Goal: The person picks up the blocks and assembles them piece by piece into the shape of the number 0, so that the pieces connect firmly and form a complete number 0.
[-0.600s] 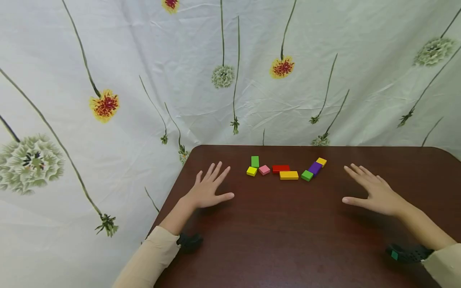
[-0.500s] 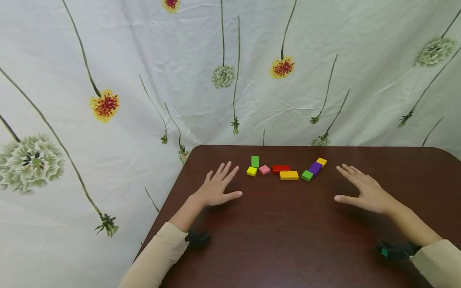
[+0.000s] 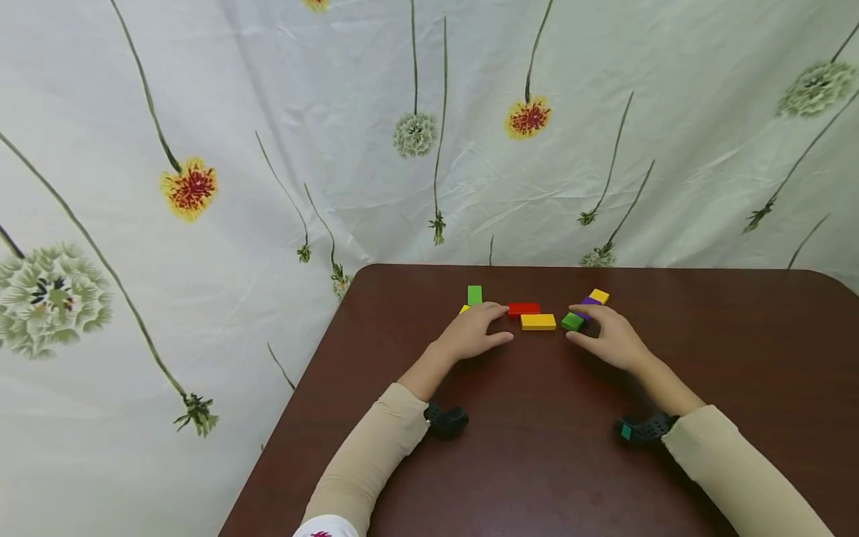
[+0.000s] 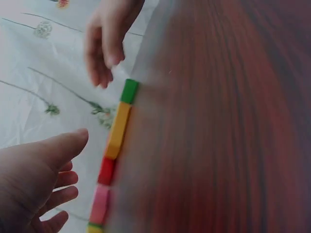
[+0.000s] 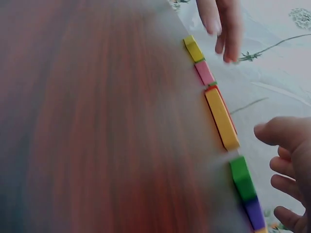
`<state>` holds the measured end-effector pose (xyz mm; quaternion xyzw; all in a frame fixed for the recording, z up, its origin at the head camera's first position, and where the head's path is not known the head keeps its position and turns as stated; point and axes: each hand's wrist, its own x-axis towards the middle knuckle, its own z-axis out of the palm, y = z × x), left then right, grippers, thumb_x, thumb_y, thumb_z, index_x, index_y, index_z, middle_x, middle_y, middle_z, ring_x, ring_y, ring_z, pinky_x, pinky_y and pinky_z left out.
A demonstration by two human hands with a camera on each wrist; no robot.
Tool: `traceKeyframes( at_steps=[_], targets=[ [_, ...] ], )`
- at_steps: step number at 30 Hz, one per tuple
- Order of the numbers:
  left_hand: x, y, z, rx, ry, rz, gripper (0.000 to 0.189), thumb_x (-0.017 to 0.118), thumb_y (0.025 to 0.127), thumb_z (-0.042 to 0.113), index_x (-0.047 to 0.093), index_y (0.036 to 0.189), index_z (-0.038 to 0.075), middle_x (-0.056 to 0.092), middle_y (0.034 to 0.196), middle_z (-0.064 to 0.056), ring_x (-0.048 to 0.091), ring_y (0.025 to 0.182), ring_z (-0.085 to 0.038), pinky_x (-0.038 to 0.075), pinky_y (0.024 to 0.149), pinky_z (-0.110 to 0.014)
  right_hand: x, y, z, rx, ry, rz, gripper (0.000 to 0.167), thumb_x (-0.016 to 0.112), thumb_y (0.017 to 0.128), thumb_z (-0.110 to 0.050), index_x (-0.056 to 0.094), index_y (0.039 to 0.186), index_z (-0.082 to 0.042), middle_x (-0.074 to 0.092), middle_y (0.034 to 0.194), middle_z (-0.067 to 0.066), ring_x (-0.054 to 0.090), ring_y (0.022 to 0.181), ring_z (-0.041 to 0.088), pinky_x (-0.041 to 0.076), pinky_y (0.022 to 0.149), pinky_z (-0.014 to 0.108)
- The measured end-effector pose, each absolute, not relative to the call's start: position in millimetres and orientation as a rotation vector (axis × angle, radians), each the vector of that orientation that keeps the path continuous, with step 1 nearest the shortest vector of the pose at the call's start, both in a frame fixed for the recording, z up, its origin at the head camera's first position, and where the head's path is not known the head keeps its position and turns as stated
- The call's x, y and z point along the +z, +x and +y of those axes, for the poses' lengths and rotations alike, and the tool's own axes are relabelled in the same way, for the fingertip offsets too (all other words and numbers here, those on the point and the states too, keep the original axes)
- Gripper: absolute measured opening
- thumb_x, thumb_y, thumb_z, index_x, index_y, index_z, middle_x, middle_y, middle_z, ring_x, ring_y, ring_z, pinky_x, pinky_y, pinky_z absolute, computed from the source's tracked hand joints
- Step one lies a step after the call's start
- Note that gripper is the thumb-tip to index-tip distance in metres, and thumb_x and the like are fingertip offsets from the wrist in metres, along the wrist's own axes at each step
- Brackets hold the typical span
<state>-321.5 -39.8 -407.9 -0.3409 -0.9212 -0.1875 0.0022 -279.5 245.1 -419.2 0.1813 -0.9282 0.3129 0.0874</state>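
"Count for me, going left to right!"
"One yellow block (image 5: 194,48), peeking out behind the left hand (image 3: 473,334). One green block (image 3: 475,294), just past that hand's knuckles. One pink block (image 5: 204,73). From up top the left hand hides it, but both wrist views show it."
"And after that?"
"One red block (image 3: 523,309), just right of the left fingertips. One long orange block (image 3: 538,322), between the two hands."
"What's by the right hand (image 3: 614,339)?"
"From up top, a second green block (image 3: 573,322) shows between its thumb and pointer finger. One purple block (image 5: 254,212) is partly behind that finger, and one small orange block (image 3: 599,296) is just past it. That makes eight blocks, all on one brown table (image 3: 517,447). There are two hands, two tan sleeves (image 3: 376,440) and two black bands (image 3: 446,421)."
"Is the left hand holding anything?"
"No, it's loose, with its thumb out. The right hand is loose too, and it has nothing in its grasp. I can't tell if any finger touches a block."
"What's different?"
"Half a second ago the hands were far apart, out past both ends of the blocks. Now both have come in. The blocks lie the same way as before."
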Motion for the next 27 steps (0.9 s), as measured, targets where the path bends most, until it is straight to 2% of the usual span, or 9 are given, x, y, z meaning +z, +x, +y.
traceKeyframes(
  at_steps=[8,17,20,24,27],
  targets=[
    [-417,-331,-12,-0.631,-0.924,-2.887,0.04,0.066,0.094,0.028,0.064,0.126,0.004,0.066,0.12,-0.007,0.06,0.11,-0.019,0.046,0.096,-0.028,-425,-297,222,0.963,0.526,-2.737,0.043,0.07,0.09,-0.019,0.061,0.125,0.004,0.061,0.122,0.022,0.055,0.105,0.039,0.045,0.089,0.057],
    [-427,-341,1,-0.708,-0.839,-2.909,0.035,0.069,0.092,0.026,0.067,0.12,0.004,0.067,0.11,-0.006,0.06,0.101,-0.017,0.048,0.09,-0.024,-431,-308,219,0.919,0.518,-2.795,0.042,0.069,0.09,-0.019,0.062,0.124,0.005,0.061,0.123,0.023,0.05,0.115,0.041,0.04,0.096,0.058],
    [-429,-343,2,-0.729,-0.834,-2.904,0.036,0.07,0.092,0.026,0.067,0.12,0.004,0.067,0.11,-0.006,0.06,0.1,-0.017,0.047,0.089,-0.024,-431,-309,219,0.91,0.516,-2.798,0.041,0.069,0.091,-0.018,0.062,0.124,0.005,0.061,0.123,0.023,0.05,0.112,0.039,0.04,0.095,0.058],
    [-428,-345,4,-0.721,-0.839,-2.903,0.035,0.07,0.092,0.025,0.068,0.12,0.005,0.066,0.109,-0.006,0.059,0.099,-0.017,0.047,0.089,-0.025,-431,-313,218,0.885,0.519,-2.803,0.039,0.069,0.09,-0.018,0.063,0.122,0.004,0.062,0.121,0.022,0.05,0.1,0.034,0.044,0.085,0.051],
    [-427,-346,6,-0.693,-0.845,-2.902,0.034,0.07,0.092,0.025,0.068,0.119,0.005,0.066,0.108,-0.006,0.059,0.098,-0.017,0.043,0.098,-0.028,-431,-315,218,0.868,0.52,-2.813,0.036,0.069,0.09,-0.016,0.065,0.12,0.004,0.063,0.117,0.021,0.046,0.091,0.029,0.041,0.074,0.042]
  ],
)
